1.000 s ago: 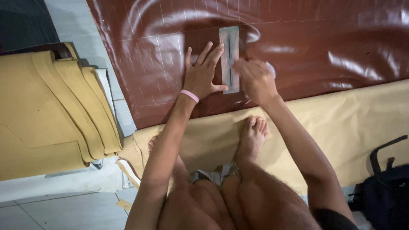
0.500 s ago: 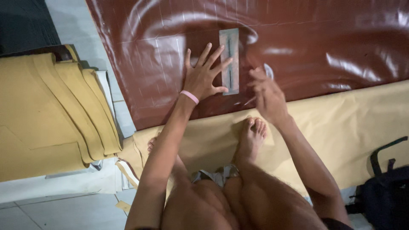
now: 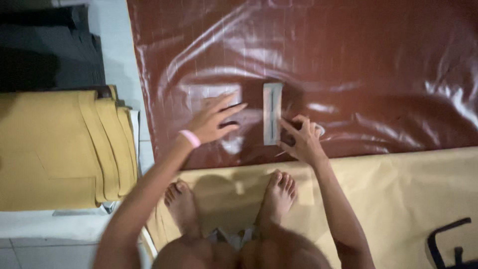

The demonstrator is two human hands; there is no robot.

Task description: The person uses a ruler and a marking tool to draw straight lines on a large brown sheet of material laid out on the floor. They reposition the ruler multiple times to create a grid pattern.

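1. A large sheet of glossy brown leather-like material (image 3: pixel 358 74) covers the floor ahead of me, filling most of the upper view, with shiny creases and faint grid lines across it.
2. A tan sheet (image 3: pixel 398 199) lies under the brown sheet's near edge and runs off to my right; I squat on it with both bare feet (image 3: pixel 276 197) flat, toes pointing at the brown sheet.
3. A stack of folded mustard-yellow material (image 3: pixel 55 149) sits well to my left on the pale floor, with a dark pile (image 3: pixel 45 50) beyond it.
4. A black strap or handle (image 3: pixel 448 239) shows at the lower right corner.
5. My left hand (image 3: pixel 211 122), with a pink band (image 3: pixel 189 138) at the wrist, is spread open, fingers fanned, over the brown sheet just left of the template. It grips nothing; blur hides whether the palm touches the sheet.
6. My right hand (image 3: pixel 301 139) is loosely curled, fingertips at the right edge of the template. Whether it pinches something small I cannot tell.
7. A narrow pale rectangular template (image 3: pixel 272 113) with a dark line down its middle lies flat on the brown sheet, upright in view, between my two hands.
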